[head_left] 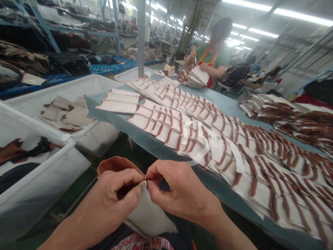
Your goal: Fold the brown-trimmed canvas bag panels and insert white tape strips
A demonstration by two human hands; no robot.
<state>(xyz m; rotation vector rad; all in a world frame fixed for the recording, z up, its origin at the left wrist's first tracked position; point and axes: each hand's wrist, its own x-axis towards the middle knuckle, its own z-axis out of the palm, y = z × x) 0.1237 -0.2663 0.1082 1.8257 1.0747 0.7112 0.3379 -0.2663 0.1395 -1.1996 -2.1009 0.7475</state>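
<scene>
Beside a blue-green table [226, 100], left hand [113, 194] and right hand [180, 189] pinch a brown-and-white fabric piece [151, 213], fingertips closed.

Cool white light pours down on us from the ceiling tubes [303, 17], burned out to pure white, and look at that glare flaring beside the co-worker [221, 57], partly masked by coarse pixel blocks! The desk [227, 100] is evenly lit, its paper strips [217, 147] almost bleached. Below, the floor [114, 149] sinks into gloom, and we've deep shadow inside the brown cloth [117, 162]. Left hand [118, 194] and right hand [179, 191] read fairly clearly; the background goes hazy, the edges stretched, smeared and leaning.
</scene>
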